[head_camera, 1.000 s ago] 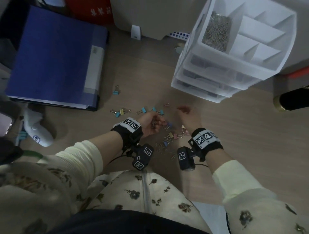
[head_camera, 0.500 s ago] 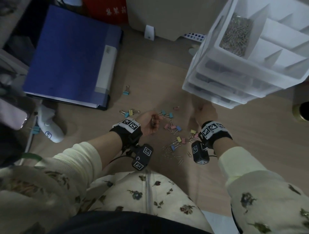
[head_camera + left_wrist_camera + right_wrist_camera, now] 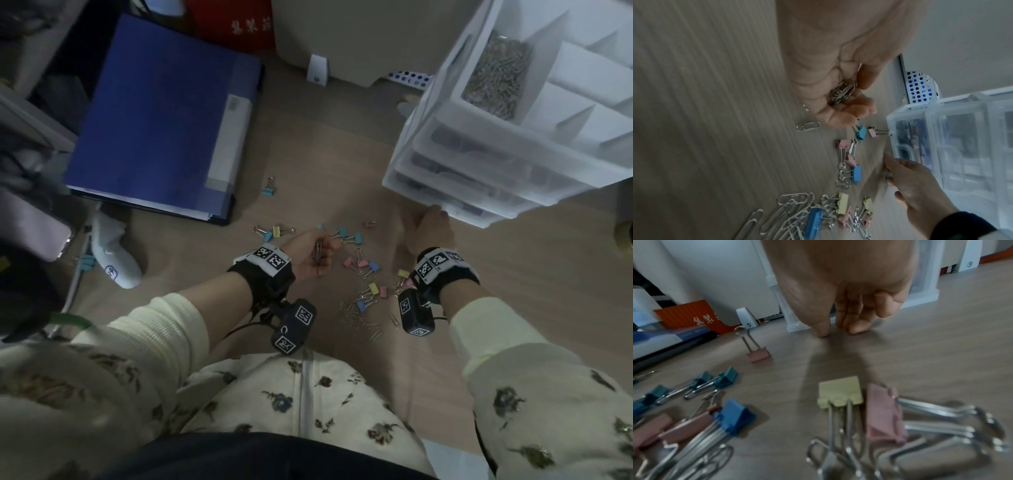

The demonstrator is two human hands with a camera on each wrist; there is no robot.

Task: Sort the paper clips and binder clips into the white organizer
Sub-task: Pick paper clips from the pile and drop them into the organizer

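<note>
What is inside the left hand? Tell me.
The left hand curls round a bunch of silver paper clips. The fingers cover part of the bunch, so the count cannot be told.

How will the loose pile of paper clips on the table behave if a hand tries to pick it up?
The paper clips are thin bent wire lying tangled, so several would probably lift together and some drop. They look light and smooth, likely to slide on the table. A blue binder clip lies among them and may come along.

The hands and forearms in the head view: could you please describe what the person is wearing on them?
Both hands, left and right, are bare. Each wrist has a black strap with white square-patterned marker tags and a black camera block, cabled. The cream ribbed sleeves carry floral print near the shoulders.
</note>
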